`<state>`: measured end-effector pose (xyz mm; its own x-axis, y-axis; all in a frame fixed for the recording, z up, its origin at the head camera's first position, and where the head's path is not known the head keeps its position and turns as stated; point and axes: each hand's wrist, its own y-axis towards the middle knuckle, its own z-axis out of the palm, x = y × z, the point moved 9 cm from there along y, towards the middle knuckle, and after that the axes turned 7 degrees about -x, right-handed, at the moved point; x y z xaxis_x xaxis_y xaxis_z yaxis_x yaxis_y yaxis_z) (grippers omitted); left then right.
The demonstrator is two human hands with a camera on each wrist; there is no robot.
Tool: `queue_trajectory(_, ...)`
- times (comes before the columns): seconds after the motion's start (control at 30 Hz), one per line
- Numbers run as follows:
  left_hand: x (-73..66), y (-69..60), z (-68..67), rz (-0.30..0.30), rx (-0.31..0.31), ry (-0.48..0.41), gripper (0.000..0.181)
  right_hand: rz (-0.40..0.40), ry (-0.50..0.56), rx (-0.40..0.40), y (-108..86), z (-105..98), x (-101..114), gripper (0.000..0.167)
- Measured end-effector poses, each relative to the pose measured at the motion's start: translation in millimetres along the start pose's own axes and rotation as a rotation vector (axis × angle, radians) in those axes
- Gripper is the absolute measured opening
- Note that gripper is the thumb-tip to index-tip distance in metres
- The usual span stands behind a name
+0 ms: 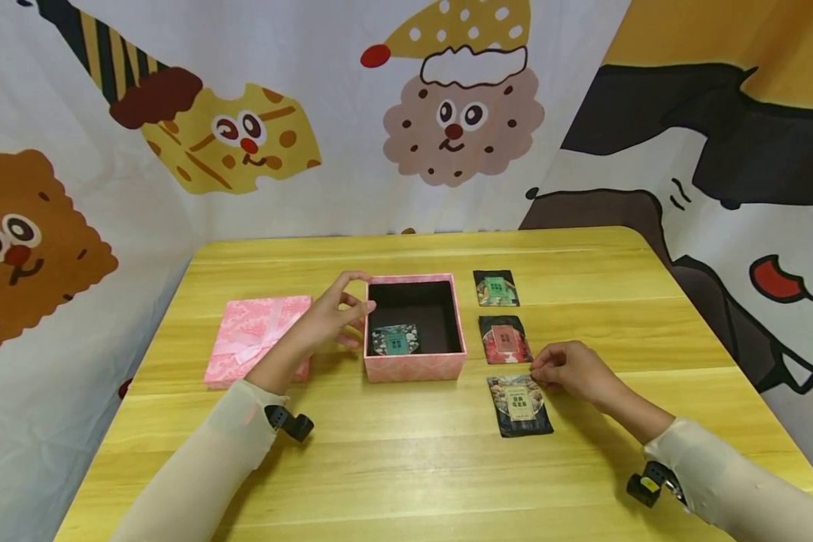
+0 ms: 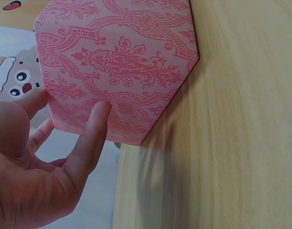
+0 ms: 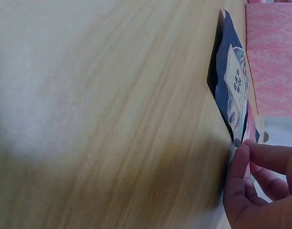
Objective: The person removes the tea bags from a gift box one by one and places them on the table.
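Observation:
My left hand (image 1: 332, 315) touches the left side of a pink patterned box (image 1: 413, 367). Its thumb is at the rim, and in the left wrist view a fingertip meets the box's side wall (image 2: 131, 62). Inside the dark interior lies a small sachet with a teal label (image 1: 396, 341). My right hand (image 1: 572, 370) pinches the upper right corner of a black tea sachet with a cream label (image 1: 520, 406), which lies on the table. The right wrist view shows thumb and index finger meeting at the corner of this sachet (image 3: 231, 81).
Behind the held sachet lie a red-labelled sachet (image 1: 504, 340) and a green-labelled sachet (image 1: 496, 288), in a column right of the box. A pink lid with a ribbon bow (image 1: 257, 331) rests to the left. The wooden table (image 1: 393, 467) meets a cartoon-printed curtain (image 1: 352, 203) behind.

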<state>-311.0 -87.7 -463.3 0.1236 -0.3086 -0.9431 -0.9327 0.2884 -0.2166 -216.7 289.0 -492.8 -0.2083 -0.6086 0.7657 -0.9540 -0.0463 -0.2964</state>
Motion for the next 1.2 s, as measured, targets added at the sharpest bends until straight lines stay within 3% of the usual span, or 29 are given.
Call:
queue_trajectory(0.2, -1.1, -0.9, 0.6, 0.007, -0.005, 0.002, 0.051, -0.02, -0.008, -0.001, 0.7, -3.5, 6.0, 0.009)
queue_trajectory(0.33, -3.0, -1.8, 0.6, 0.009, -0.004, -0.007, 0.051, -0.017, 0.041, 0.008, 2.8, -6.5, 15.6, 0.013)
queue_trajectory(0.67, -2.1, -0.8, 0.7, 0.008, 0.0, -0.025, 0.05, 0.022, 0.339, 0.134, 9.0, 0.9, 40.7, 0.031)
queue_trajectory(0.9, -0.7, 0.2, 1.3, -0.002, 0.001, -0.031, 0.049, 0.026, 0.465, 0.201, 13.1, 10.5, 54.4, 0.047)
queue_trajectory(1.2, 0.0, 0.0, 0.6, -0.001, 0.0, -0.009, 0.052, -0.031, 0.513, 0.22, 17.7, 14.0, 82.7, 0.033)
